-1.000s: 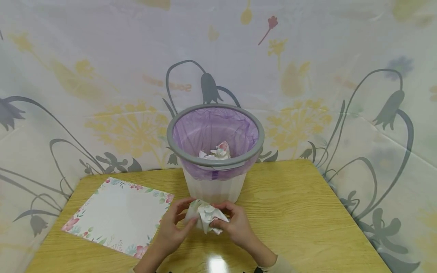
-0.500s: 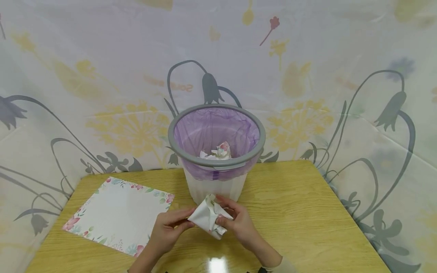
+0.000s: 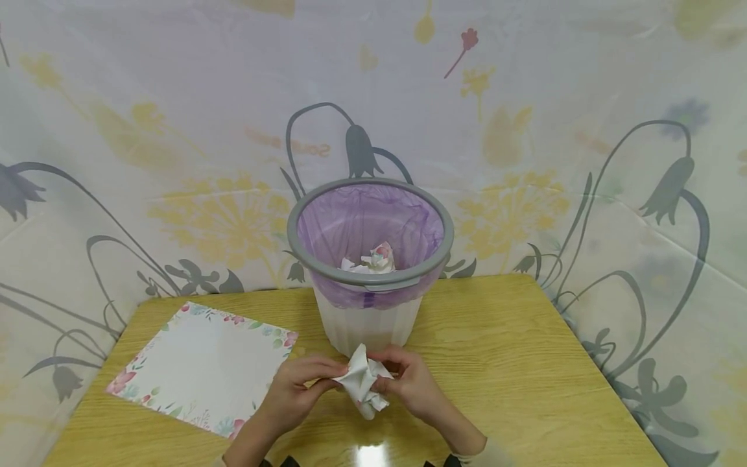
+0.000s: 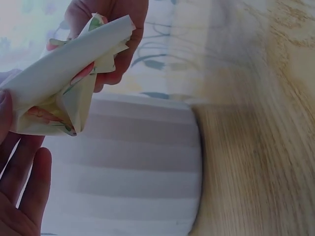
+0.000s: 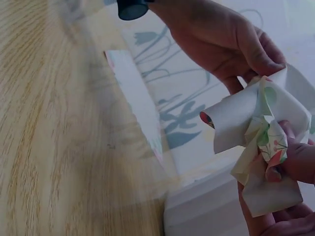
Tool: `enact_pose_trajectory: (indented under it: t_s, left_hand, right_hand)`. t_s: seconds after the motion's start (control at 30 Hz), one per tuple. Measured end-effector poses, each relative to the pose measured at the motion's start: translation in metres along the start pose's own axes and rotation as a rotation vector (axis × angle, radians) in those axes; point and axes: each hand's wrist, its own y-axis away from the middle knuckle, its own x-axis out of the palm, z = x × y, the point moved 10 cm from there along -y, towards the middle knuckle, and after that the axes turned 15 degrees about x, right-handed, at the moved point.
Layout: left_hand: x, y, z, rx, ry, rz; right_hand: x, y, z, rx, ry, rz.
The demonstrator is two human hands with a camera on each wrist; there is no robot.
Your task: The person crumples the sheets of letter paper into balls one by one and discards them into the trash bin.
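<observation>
A crumpled sheet of white paper (image 3: 360,379) with a printed floral edge is held between both hands, in front of the bin. My left hand (image 3: 296,389) pinches its left side between thumb and fingers. On the other side my right hand (image 3: 413,384) grips the bunched part, thumb pressed into the folds. In the right wrist view, the crumpled paper (image 5: 268,132) shows creased flaps and bits of green and red print. From the left wrist, the paper (image 4: 64,69) looks partly rolled, with the left fingers (image 4: 37,182) under its near end.
Just behind the hands stands a white bin (image 3: 367,324) with a grey rim and a purple liner (image 3: 327,227); crumpled papers (image 3: 380,257) lie inside. A flat floral-bordered sheet (image 3: 210,363) lies on the wooden table (image 3: 513,370) at left. A patterned cloth (image 3: 525,97) hangs behind.
Both hands have turned and squeezed the paper; a broad folded face seen half a second ago is now more crumpled. The left fingers have shifted to pinch its left side. Bin and flat sheet stay put.
</observation>
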Motion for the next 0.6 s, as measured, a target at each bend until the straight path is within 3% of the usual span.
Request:
enact_pose_trajectory:
  t_s: [0.13,0.3,0.47,0.6]
  left_hand:
    - [0.005,-0.003,-0.001,0.005,-0.019,0.064]
    - [0.008,-0.001,0.005,-0.036,-0.015,0.111]
    - [0.009,0.003,0.014,-0.09,0.046,0.081]
    - [0.008,0.012,0.029,-0.214,0.095,0.038]
  right_hand:
    - [0.0,0.001,0.001,-0.031,0.028,-0.01]
    - [0.0,0.001,0.003,-0.035,0.13,-0.044]
    - [0.0,0.002,0.007,-0.022,0.273,-0.053]
    - [0.004,0.004,0.015,-0.075,0.343,-0.026]
